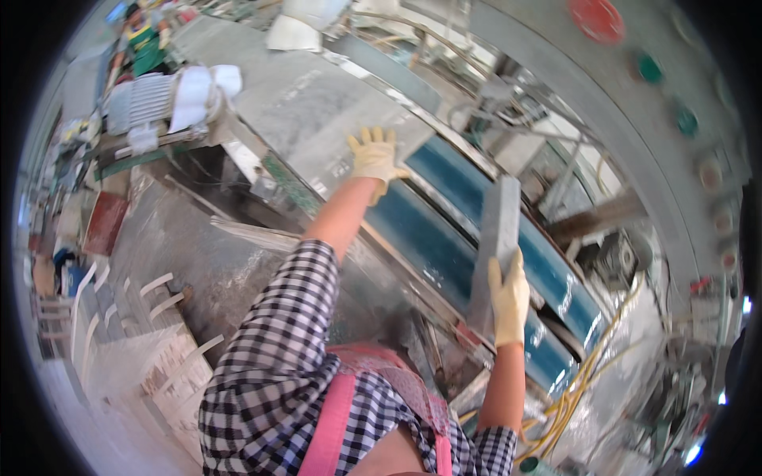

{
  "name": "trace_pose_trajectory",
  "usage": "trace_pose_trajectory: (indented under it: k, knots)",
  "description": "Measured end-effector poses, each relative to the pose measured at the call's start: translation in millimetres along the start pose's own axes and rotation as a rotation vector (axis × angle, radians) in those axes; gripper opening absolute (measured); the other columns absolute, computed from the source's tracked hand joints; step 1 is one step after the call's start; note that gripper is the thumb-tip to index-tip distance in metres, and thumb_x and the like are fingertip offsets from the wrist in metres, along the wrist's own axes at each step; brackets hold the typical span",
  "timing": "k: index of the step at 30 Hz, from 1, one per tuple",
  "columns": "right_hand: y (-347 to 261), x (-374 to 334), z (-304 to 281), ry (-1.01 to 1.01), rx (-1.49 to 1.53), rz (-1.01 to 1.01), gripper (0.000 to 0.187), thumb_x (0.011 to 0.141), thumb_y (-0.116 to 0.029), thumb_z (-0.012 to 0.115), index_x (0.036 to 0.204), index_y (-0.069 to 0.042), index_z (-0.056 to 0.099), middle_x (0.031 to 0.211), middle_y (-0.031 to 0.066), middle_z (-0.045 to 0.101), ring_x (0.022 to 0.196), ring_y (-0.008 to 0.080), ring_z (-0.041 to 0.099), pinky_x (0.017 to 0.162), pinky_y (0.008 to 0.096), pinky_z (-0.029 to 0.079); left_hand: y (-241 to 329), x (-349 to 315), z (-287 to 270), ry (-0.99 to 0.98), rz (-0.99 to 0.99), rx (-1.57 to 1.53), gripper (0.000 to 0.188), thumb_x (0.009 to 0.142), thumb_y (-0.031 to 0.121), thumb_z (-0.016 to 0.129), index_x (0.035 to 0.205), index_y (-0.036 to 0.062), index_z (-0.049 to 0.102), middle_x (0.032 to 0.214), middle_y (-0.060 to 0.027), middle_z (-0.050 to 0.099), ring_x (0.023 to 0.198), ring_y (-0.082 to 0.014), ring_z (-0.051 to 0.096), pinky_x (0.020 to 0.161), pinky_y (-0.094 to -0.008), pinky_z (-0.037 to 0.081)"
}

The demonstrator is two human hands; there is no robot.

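Note:
Both my hands wear pale yellow gloves. My left hand [371, 157] lies with its fingers spread on a flat grey panel [317, 111], near the edge where two blue belts begin. Across the glossy front blue belt [421, 238] and the rear blue belt [456, 174] stretches a long grey bar [498, 214]. At the bar's near end, my right hand [509, 300] rests against its right side, fingers straight and thumb apart. Whether it grips the bar is not plain.
A grey control panel with a red button [597, 20] and green buttons curves along the upper right. Yellow hoses [583, 381] run by the belts' lower right end. A motor [615, 262] sits beyond them. White cloths [194, 95] lie at the upper left, and a rack [131, 309] stands left.

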State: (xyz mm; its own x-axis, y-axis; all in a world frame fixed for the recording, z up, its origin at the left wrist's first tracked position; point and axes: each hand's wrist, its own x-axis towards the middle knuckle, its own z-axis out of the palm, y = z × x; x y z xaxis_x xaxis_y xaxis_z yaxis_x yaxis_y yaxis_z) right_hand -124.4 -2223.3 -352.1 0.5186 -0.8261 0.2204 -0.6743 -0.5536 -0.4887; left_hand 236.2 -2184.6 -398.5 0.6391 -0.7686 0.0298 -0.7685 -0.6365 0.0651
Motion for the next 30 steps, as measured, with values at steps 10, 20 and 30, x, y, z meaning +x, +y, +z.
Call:
trace_pose_trajectory:
  k: [10,20,30]
  knots:
    - [-3,-2,-7,-0.046,-0.019,0.019,0.062,0.094,-0.035,0.059,0.139,0.005,0.042,0.092,0.0308,0.065,0.084,0.0445,0.065,0.073,0.0485,0.050,12,15,-19,-0.226,-0.059,0.021,0.085,0.074,0.027,0.076,0.144,-0.0002,0.035,0.143,-0.0281,0.037,0.130,-0.0459,0.040,0.099,-0.0605,0.038]
    - [2,-3,-7,-0.043,0.001,0.030,0.062,0.094,-0.035,0.058,0.134,0.011,0.046,0.104,0.0344,0.063,0.093,0.0469,0.063,0.080,0.0473,0.051,3,-9,-89,-0.109,0.452,-0.385,0.028,0.078,0.013,0.054,0.100,-0.0040,0.060,0.093,-0.0273,0.064,0.091,-0.0395,0.065,0.074,-0.0456,0.051]
    - [12,-5,-5,-0.083,0.055,0.163,0.071,0.092,-0.051,0.056,0.137,0.003,0.047,0.114,0.0329,0.061,0.105,0.0463,0.060,0.090,0.0470,0.049,153,-127,-32,-0.379,-0.010,-1.403,0.030,0.087,0.013,0.054,0.108,-0.0075,0.060,0.091,-0.0145,0.066,0.079,-0.0211,0.066,0.066,-0.0329,0.053]
